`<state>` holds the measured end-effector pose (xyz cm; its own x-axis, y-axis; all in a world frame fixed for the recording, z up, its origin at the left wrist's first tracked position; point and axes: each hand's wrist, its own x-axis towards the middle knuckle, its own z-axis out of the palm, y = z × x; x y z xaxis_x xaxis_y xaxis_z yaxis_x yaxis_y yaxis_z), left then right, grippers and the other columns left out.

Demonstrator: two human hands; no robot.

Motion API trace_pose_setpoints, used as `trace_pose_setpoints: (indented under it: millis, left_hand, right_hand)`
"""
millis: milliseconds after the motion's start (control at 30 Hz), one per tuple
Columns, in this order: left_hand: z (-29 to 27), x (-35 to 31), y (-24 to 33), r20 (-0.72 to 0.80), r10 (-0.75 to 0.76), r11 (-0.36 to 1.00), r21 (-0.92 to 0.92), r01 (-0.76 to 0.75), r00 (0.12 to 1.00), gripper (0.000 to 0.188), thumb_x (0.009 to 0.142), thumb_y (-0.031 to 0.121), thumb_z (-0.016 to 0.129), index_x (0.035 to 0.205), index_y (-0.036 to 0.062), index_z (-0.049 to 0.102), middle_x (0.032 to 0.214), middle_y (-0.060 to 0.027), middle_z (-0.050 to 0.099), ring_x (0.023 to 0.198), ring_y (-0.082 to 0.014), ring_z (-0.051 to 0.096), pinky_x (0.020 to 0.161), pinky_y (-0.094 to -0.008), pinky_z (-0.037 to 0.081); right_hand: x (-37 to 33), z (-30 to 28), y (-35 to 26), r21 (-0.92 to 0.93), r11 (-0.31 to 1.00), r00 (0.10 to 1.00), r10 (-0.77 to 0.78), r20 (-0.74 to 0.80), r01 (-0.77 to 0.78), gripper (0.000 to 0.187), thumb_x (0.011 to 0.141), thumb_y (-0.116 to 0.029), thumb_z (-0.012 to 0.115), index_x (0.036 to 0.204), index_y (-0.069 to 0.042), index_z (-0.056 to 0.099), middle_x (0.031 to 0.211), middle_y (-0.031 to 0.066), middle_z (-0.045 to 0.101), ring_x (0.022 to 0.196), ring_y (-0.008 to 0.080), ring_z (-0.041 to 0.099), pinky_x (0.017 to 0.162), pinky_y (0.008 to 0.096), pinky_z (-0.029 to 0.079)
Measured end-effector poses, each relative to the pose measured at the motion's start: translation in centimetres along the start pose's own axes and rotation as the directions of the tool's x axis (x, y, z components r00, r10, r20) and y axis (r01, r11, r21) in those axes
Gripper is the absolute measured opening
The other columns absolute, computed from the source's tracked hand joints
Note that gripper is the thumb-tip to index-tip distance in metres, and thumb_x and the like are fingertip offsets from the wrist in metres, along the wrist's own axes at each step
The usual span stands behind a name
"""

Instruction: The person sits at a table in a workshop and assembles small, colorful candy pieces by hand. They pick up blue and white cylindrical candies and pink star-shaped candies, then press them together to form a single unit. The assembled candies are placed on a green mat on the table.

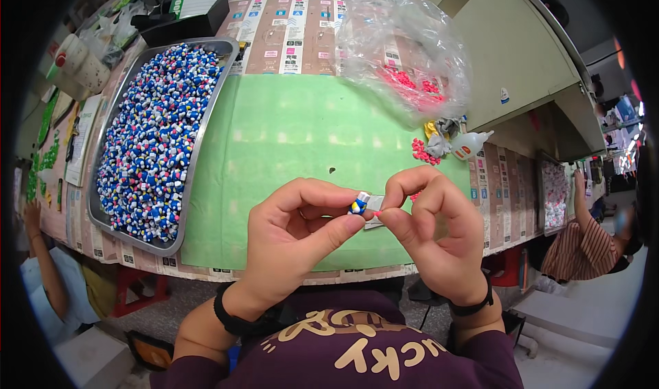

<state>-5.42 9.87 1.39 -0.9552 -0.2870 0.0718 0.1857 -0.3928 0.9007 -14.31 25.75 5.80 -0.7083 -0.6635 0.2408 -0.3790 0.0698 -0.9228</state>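
Observation:
Between the thumb and index finger of my left hand [292,227] is a small blue, white and yellow figurine [357,205]. My right hand [443,227] sits just right of it, thumb and index finger pinched on a tiny pink piece [377,214] close to the figurine. Whether the two touch, I cannot tell. Behind the fingertips lies a small pale grey flat thing [375,202], partly hidden by my hands. Both hands are above a light green mat [288,128].
At the left stands a metal tray [211,114] full of similar figurines. Far right are a clear plastic bag [371,25] with pink pieces, a pink pile [424,153] and a white squeeze bottle [470,145]. A grey-green cabinet [522,52] borders the right. Other people work at both sides.

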Motion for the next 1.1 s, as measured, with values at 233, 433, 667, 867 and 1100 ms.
trace_pose_setpoints:
  millis: [233,433,667,867,1100]
  left_hand:
    - [0.9,-0.5,-0.5,0.017,0.121,0.988,0.09,-0.122,0.993,0.021,0.083,-0.009,0.069,0.102,-0.0022,0.067,0.104,-0.0122,0.067,0.096,-0.0172,0.067,0.082,-0.0272,0.057]
    - [1.1,-0.5,-0.2,0.12,0.307,0.837,0.439,-0.328,0.944,0.023,0.075,-0.013,0.074,0.095,-0.0013,0.07,0.093,-0.0141,0.069,0.086,-0.0184,0.069,0.071,-0.0262,0.057]
    - [0.6,-1.0,0.7,0.146,0.201,0.928,0.288,-0.236,0.969,0.025,0.073,-0.015,0.075,0.094,-0.0021,0.069,0.092,-0.0141,0.069,0.086,-0.02,0.067,0.075,-0.0295,0.054]
    - [-4.1,-1.0,2.8,0.0,0.336,0.89,0.327,-0.317,0.942,0.016,0.081,-0.009,0.069,0.093,0.0,0.064,0.093,-0.0086,0.064,0.083,-0.0112,0.063,0.07,-0.0226,0.052]
    - [-15.7,-2.7,9.4,-0.256,0.54,0.567,0.815,-0.122,0.802,0.021,0.083,-0.003,0.069,0.103,0.0015,0.064,0.104,-0.0118,0.064,0.091,-0.0186,0.063,0.077,-0.0289,0.052]
  right_hand:
    - [-0.4,0.2,0.2,-0.202,0.968,0.988,-0.154,0.001,0.151,0.025,0.083,0.005,0.067,0.076,-0.008,0.047,0.086,0.0057,0.061,0.077,0.0196,0.056,0.075,0.0321,0.037]
    - [-0.9,-0.4,1.0,-0.057,0.996,0.997,-0.074,0.005,0.074,0.027,0.083,0.003,0.069,0.08,-0.006,0.043,0.084,0.0067,0.05,0.076,0.0195,0.05,0.07,0.0301,0.04]
    - [-0.3,-1.0,0.8,0.239,0.954,0.977,0.148,0.15,-0.181,0.038,0.075,0.004,0.075,0.084,-0.009,0.04,0.088,0.0033,0.044,0.083,0.0158,0.047,0.077,0.0277,0.041]
    - [-1.0,-3.4,1.4,0.153,0.987,0.991,0.064,-0.12,-0.045,0.034,0.077,-0.002,0.071,0.086,-0.012,0.039,0.094,0.0061,0.047,0.09,0.0177,0.047,0.088,0.0304,0.038]
    - [-0.9,-6.7,2.8,0.164,0.986,0.968,0.063,-0.242,-0.024,0.024,0.086,0.002,0.062,0.089,-0.009,0.041,0.099,0.0044,0.045,0.089,0.0126,0.044,0.085,0.0254,0.037]
